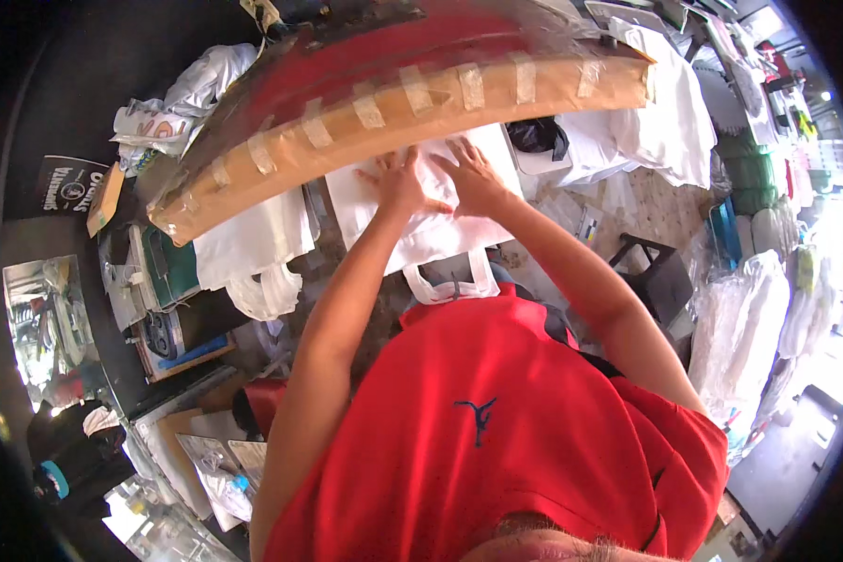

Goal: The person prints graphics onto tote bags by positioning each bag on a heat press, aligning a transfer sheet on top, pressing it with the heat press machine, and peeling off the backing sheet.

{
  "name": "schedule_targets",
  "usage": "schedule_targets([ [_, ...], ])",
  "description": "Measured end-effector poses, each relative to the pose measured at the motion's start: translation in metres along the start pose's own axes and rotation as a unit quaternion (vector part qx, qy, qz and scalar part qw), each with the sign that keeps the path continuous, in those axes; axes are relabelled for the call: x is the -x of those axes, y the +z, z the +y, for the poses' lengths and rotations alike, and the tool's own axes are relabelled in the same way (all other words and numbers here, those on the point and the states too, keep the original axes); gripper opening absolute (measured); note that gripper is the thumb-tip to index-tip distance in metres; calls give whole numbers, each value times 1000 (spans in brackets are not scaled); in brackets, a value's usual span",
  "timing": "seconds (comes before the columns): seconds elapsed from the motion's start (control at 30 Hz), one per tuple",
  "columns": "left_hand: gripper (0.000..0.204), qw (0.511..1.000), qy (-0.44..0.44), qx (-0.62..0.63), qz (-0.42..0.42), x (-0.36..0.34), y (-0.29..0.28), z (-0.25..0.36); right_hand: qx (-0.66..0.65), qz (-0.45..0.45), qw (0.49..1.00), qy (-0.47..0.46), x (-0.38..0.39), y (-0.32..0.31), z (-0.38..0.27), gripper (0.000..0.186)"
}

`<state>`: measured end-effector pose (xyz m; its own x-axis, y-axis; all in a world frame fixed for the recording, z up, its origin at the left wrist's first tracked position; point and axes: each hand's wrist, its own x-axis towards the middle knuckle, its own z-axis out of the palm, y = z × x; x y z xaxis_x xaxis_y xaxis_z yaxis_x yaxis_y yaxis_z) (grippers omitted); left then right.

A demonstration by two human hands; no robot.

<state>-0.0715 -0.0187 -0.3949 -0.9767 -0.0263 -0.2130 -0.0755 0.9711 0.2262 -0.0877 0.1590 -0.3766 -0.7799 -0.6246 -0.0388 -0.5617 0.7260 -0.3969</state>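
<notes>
A white cloth tote bag (421, 245) lies flat in front of me, its two-strap handle loop hanging toward my body. My left hand (401, 187) rests on the bag with its thumb stretched toward the right. Beside it, my right hand (476, 178) presses on the same cloth, fingers spread. Neither hand holds anything. Just beyond the fingertips, a large frame (384, 110) with a brown edge, strips of tape and a red face is raised over the far part of the bag and hides it. It looks like a printing screen.
More white bags (258, 244) hang to the left, and white cloth (665, 112) is piled at the far right. A black plastic bag (539, 138) sits right of the tote bag. A black stool-like object (651, 276) stands on the littered floor. Plastic-wrapped stacks (740, 300) line the right side.
</notes>
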Motion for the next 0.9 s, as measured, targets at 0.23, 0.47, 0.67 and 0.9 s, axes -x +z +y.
schedule_targets([
  [0.23,163,999,22,-30,-5,-7,13,-37,100,-188,977,-8,-77,12,42,152],
  [0.47,165,999,-29,-33,17,58,-1,-106,105,-211,971,43,-77,3,44,151],
  [0.67,138,992,-79,-46,83,103,0,-95,112,-189,974,51,-66,-3,22,151],
  [0.9,65,844,269,350,-305,156,-223,1,77,17,996,45,-10,39,2,53],
])
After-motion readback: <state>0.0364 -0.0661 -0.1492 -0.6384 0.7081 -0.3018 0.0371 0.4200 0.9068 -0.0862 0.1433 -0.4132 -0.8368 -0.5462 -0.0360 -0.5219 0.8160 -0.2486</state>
